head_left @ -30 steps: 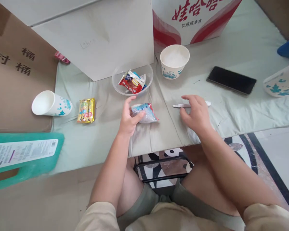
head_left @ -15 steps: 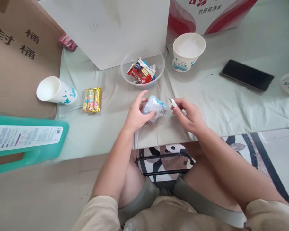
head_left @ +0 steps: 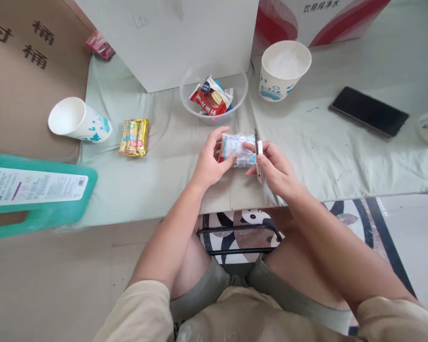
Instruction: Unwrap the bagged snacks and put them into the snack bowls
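A small flat packet in clear, crinkled plastic wrap (head_left: pixel 237 149), with blue and red at its ends, is over the table just in front of me. My left hand (head_left: pixel 214 159) grips its left end, thumb on the near face and fingers behind. In my right hand (head_left: pixel 273 166) is a white utility knife (head_left: pixel 259 159), its dark blade pointing away from me. The knife lies along the packet's right end, and a right fingertip touches the wrap. Beyond them sits a clear plastic bowl (head_left: pixel 183 97) with a red snack packet (head_left: pixel 212 96) and other wrapped pieces inside.
Yellow snack sticks (head_left: pixel 134 137) and a tipped paper cup (head_left: pixel 80 119) are on the left, near a green container (head_left: pixel 89 185). A paper cup (head_left: pixel 284 71) and a phone (head_left: pixel 370 110) are to the right. White (head_left: pixel 199 42) and red-white boxes (head_left: pixel 314 23) stand behind.
The packet has turned level, its wrapped face now toward me. My right hand has brought the knife against its right end, with the blade turned to point away from me.
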{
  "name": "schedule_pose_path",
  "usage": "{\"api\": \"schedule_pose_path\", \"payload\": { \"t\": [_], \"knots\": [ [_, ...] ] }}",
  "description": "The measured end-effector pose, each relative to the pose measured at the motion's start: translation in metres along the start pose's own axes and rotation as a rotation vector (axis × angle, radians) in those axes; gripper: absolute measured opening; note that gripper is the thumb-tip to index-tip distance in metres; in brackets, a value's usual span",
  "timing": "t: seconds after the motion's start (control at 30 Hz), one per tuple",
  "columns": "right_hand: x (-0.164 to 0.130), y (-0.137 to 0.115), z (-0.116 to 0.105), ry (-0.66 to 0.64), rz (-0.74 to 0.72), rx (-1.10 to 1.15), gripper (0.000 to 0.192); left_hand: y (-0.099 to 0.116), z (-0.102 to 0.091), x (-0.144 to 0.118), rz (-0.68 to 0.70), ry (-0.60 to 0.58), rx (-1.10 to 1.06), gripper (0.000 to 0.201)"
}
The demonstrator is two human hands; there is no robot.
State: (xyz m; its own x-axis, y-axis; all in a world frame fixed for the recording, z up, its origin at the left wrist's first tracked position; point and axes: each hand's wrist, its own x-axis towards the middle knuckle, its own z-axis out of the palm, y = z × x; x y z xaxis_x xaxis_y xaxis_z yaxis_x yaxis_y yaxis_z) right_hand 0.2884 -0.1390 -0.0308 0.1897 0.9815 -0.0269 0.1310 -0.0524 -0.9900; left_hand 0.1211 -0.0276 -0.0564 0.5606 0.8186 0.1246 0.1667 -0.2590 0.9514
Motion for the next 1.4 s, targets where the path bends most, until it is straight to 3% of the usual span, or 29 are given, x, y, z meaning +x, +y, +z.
{"api": "schedule_pose_path", "payload": {
  "t": [0.13,0.33,0.5,0.73,0.87,1.03,1.17,1.23,1.4],
  "knots": [
    [-0.002,-0.004,-0.006,0.053,-0.066,-0.172,0.039,0.003,0.0,0.003,0.036,0.002,0.079,0.047],
    [0.001,-0.001,-0.012,0.114,-0.065,-0.482,0.036,0.011,0.001,0.006,0.041,-0.107,0.154,0.069],
    [0.004,0.001,-0.015,0.118,-0.013,-0.591,0.03,0.013,-0.002,0.006,0.056,-0.121,0.176,0.071],
    [0.001,0.002,-0.045,0.1,0.101,-0.73,0.022,0.005,-0.022,0.006,-0.029,-0.055,0.185,0.07],
    [-0.001,0.006,-0.059,0.224,0.1,-0.8,0.027,0.003,-0.039,0.002,-0.001,0.07,0.339,0.061],
    [0.007,0.009,-0.052,0.261,0.108,-0.957,0.03,0.008,-0.04,-0.003,0.064,0.129,0.43,0.059],
    [0.014,0.006,-0.04,0.374,0.049,-1.064,0.032,0.009,-0.035,0.0,-0.071,0.232,0.291,0.031],
    [0.016,0.005,-0.03,0.317,-0.084,-0.965,0.033,0.007,-0.034,0.002,-0.144,0.295,0.148,0.029],
    [0.031,0.008,0.004,-0.027,-0.403,-0.651,0.054,0.006,-0.033,0.002,-0.297,0.309,-0.235,0.046]
  ]
}}
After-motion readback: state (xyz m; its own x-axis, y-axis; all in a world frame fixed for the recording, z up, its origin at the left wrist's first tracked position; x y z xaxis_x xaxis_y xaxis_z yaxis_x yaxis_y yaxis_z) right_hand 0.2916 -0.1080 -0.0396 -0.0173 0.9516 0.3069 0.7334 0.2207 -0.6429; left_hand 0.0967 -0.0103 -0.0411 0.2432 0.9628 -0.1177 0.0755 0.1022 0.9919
